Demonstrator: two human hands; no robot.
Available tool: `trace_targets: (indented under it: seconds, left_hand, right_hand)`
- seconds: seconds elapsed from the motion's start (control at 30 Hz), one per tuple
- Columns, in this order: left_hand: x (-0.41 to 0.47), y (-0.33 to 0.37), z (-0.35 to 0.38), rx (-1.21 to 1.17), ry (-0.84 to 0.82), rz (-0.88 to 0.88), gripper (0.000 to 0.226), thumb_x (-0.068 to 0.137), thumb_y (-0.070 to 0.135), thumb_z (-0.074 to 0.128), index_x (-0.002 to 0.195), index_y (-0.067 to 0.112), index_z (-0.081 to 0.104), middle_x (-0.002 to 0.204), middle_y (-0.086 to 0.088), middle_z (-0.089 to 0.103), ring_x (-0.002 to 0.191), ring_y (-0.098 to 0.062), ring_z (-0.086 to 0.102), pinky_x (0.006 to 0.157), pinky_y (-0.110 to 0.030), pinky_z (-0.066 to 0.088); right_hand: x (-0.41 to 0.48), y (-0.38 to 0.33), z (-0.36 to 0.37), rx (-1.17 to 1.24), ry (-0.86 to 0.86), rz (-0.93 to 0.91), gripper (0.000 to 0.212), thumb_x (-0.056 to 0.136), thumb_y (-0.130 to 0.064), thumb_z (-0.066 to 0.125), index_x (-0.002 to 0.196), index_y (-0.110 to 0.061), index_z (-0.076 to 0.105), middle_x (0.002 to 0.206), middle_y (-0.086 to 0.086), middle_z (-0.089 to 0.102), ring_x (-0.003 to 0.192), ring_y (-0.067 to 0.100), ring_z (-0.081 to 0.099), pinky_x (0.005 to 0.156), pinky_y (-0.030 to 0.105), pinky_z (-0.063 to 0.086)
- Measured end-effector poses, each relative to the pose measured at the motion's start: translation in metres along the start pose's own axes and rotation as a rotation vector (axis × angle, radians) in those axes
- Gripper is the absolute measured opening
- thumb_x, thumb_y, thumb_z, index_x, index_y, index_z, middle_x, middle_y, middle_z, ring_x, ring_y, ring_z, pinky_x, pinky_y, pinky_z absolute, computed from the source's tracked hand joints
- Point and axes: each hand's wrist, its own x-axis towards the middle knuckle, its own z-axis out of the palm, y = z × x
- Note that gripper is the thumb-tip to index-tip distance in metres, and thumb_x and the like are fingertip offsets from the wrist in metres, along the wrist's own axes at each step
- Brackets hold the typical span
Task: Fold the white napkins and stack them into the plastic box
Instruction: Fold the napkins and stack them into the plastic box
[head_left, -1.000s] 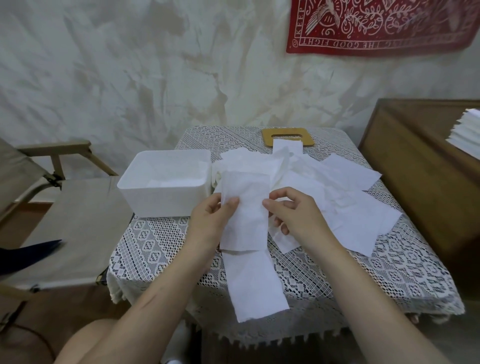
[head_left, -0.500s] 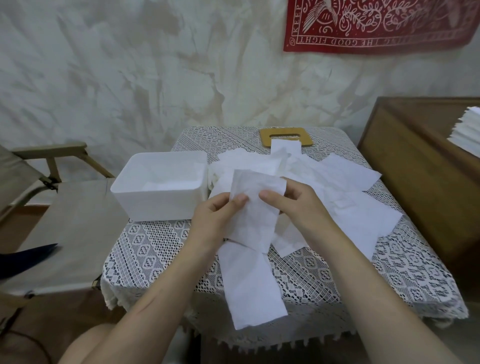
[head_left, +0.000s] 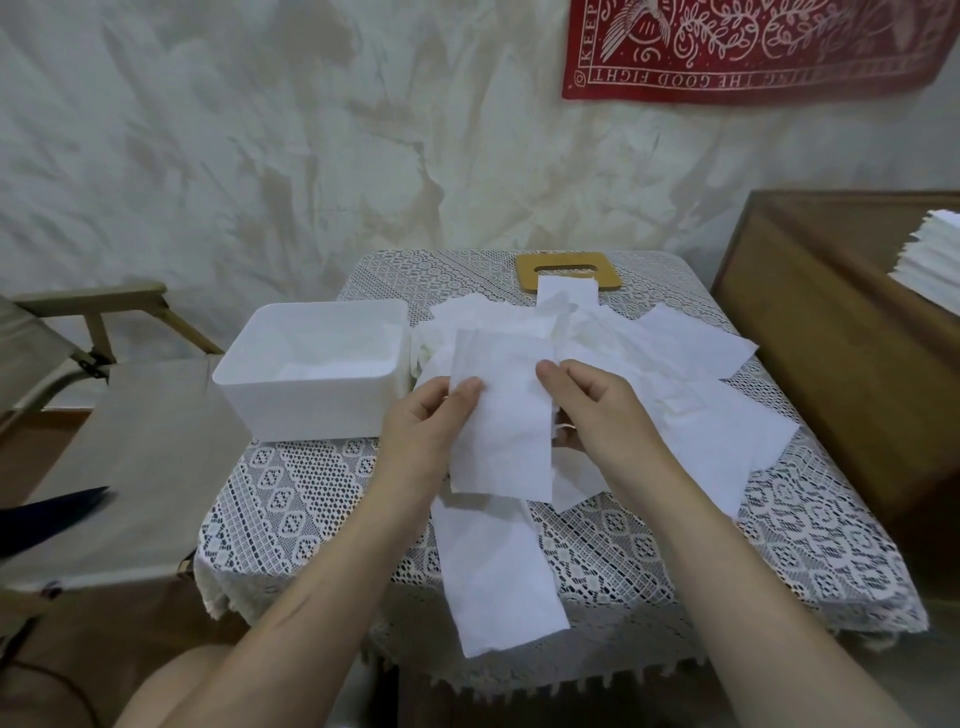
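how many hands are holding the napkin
2: left hand pinches the folded napkin's left edge, right hand its right edge, above the table.

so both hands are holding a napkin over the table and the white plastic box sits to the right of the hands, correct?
Not quite. The head view shows the white plastic box to the left of the hands, not the right. The rest holds: the left hand and right hand both hold a napkin over the table.
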Motion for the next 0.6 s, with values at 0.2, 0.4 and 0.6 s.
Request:
trace_targets:
  seconds: [0.2, 0.4, 0.6]
  left_hand:
    - [0.001, 0.001, -0.003, -0.04, 0.033, 0.023, 0.054, 0.085, 0.044, 0.074, 0.107, -0.004, 0.065, 0.102, -0.015, 0.068, 0.093, -0.026, 0.063, 0.086, -0.046, 0.05]
    - [0.001, -0.002, -0.005, -0.012, 0.032, 0.022, 0.035, 0.098, 0.031, 0.069, 0.105, -0.003, 0.067, 0.104, -0.02, 0.073, 0.093, -0.026, 0.067, 0.086, -0.044, 0.053]
    - [-0.005, -0.001, -0.004, 0.052, -0.022, 0.044, 0.042, 0.088, 0.043, 0.071, 0.098, 0.002, 0.07, 0.096, -0.021, 0.07, 0.088, -0.027, 0.066, 0.078, -0.042, 0.051]
  right_hand:
    - [-0.002, 0.003, -0.006, -0.066, 0.157, 0.001, 0.018, 0.095, -0.026, 0.071, 0.089, -0.015, 0.059, 0.072, -0.005, 0.055, 0.053, 0.011, 0.048, 0.051, 0.025, 0.041]
    - [-0.004, 0.006, -0.006, -0.163, 0.106, -0.05, 0.017, 0.09, -0.029, 0.076, 0.081, -0.016, 0.069, 0.066, -0.012, 0.051, 0.055, 0.007, 0.041, 0.054, 0.021, 0.033]
    - [-0.005, 0.002, 0.002, -0.178, 0.027, -0.073, 0.031, 0.092, -0.02, 0.074, 0.071, -0.003, 0.058, 0.059, -0.008, 0.05, 0.054, 0.009, 0.043, 0.055, 0.019, 0.036]
